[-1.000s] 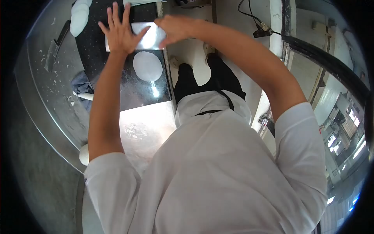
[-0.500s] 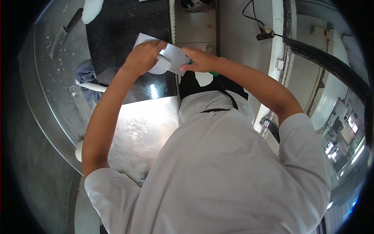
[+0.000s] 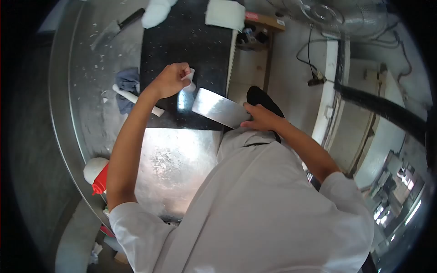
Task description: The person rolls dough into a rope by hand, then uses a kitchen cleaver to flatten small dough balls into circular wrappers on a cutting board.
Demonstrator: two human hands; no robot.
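Note:
My right hand (image 3: 260, 117) grips the handle of a broad steel cleaver (image 3: 219, 112), its blade held flat over the near edge of the black stone slab (image 3: 186, 41). My left hand (image 3: 170, 80) is closed over the slab, pinching a thin white dough round (image 3: 190, 81) that hangs from the fingers. Most of the dough is hidden behind the hand.
A steel counter (image 3: 175, 161) lies in front of me. On it are a blue cloth (image 3: 127, 84), a white rolling pin (image 3: 135, 100), a second knife (image 3: 116, 28), white dough pieces (image 3: 156, 16) and a red-capped bottle (image 3: 100, 179). A fan (image 3: 318, 13) stands on the floor to the right.
The cleaver has come off the dough and moved toward me in my right hand. My left hand has lifted the flattened dough off the slab. The view has tilted.

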